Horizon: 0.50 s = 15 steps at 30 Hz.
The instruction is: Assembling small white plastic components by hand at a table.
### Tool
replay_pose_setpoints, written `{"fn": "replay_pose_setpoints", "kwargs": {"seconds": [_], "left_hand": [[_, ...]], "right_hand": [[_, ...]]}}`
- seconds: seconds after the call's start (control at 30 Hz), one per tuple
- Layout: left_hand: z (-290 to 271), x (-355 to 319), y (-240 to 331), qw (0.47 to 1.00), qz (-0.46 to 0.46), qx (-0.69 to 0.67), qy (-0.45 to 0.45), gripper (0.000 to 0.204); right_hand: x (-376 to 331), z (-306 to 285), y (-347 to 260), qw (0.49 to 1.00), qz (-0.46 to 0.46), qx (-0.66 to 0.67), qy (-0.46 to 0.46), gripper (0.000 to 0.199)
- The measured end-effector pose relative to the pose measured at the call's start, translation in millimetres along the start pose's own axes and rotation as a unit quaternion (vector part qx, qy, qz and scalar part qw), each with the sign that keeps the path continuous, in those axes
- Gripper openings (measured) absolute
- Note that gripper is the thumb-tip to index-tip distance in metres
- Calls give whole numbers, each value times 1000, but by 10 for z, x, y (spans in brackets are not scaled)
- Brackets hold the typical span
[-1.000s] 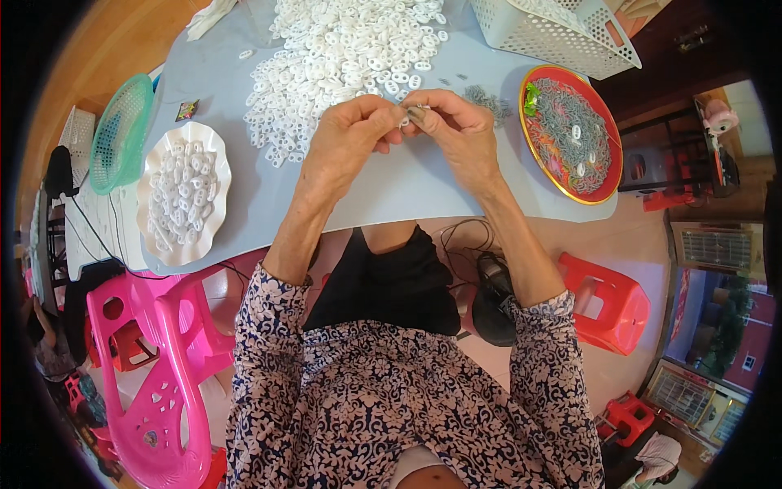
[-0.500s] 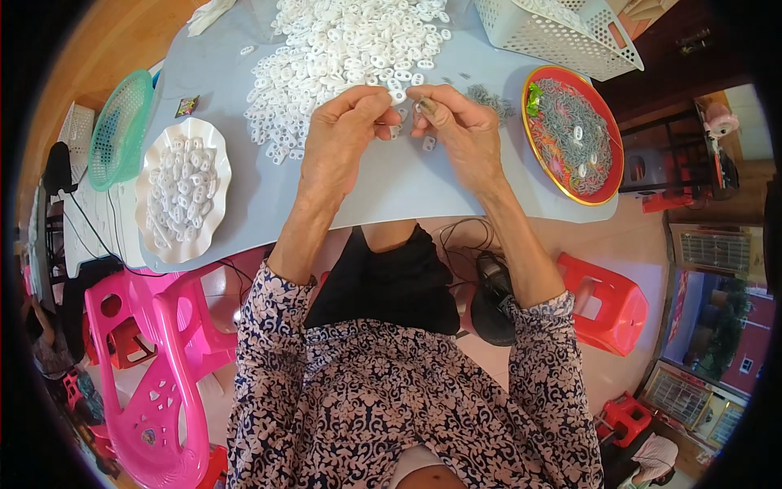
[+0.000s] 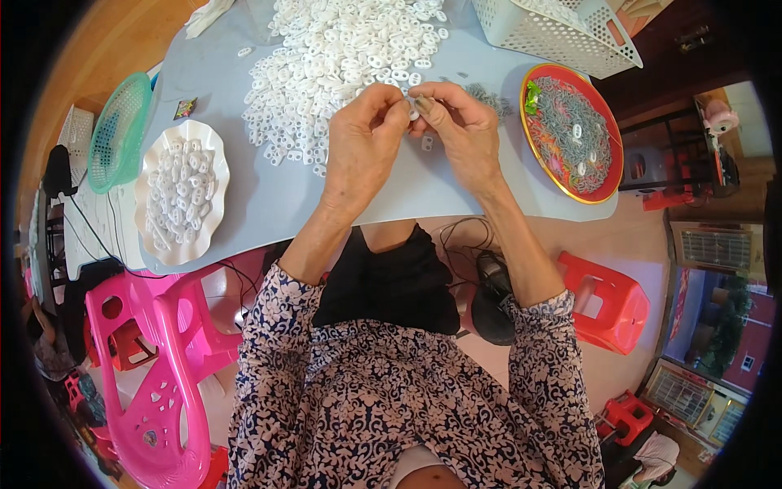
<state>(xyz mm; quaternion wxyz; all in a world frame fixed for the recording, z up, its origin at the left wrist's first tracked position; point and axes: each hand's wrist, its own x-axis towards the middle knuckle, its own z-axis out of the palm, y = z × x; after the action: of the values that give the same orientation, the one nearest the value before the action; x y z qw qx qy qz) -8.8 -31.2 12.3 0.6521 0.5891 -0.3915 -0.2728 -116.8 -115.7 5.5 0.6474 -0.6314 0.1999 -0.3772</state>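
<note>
My left hand (image 3: 364, 147) and my right hand (image 3: 464, 134) meet over the near part of the table, fingertips pinched together. Between them shows a small white oval plastic piece (image 3: 413, 114), mostly covered by the fingers. The left fingers grip it; the right thumb and forefinger press at its right side, on something too small to make out. Just beyond the hands spreads a large heap of white oval two-holed pieces (image 3: 342, 57). A loose white piece (image 3: 427, 143) lies below the right fingers. Small grey pieces (image 3: 489, 99) are scattered beside the right hand.
At left stands a white scalloped dish (image 3: 221, 175) of white pieces, near a green basket (image 3: 122, 130). A red gold-rimmed tray (image 3: 617, 155) of small grey pieces is at right, below a perforated pale basket (image 3: 562, 50). A pink chair (image 3: 191, 399) and red stool (image 3: 623, 301) flank me.
My left hand has moved right with the white oval piece, bringing it against the right fingertips. The right hand has barely shifted.
</note>
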Motion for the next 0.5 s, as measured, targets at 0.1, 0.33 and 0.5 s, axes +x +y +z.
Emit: {"fn": "replay_pose_setpoints", "kwargs": {"seconds": [0.1,0.33,0.5], "left_hand": [[24,-22,-17,998,52,33,1,11],[-138,70,26,997,-41,16,-69,13],[-256,105,-15,994,-92,29,-57,18]], "right_hand": [[6,-9,7,1000,-12,-7,2,15],[11,-53,31,995,-68,-59,-45,19],[-3,-8,40,999,-35,-10,-27,18]]}}
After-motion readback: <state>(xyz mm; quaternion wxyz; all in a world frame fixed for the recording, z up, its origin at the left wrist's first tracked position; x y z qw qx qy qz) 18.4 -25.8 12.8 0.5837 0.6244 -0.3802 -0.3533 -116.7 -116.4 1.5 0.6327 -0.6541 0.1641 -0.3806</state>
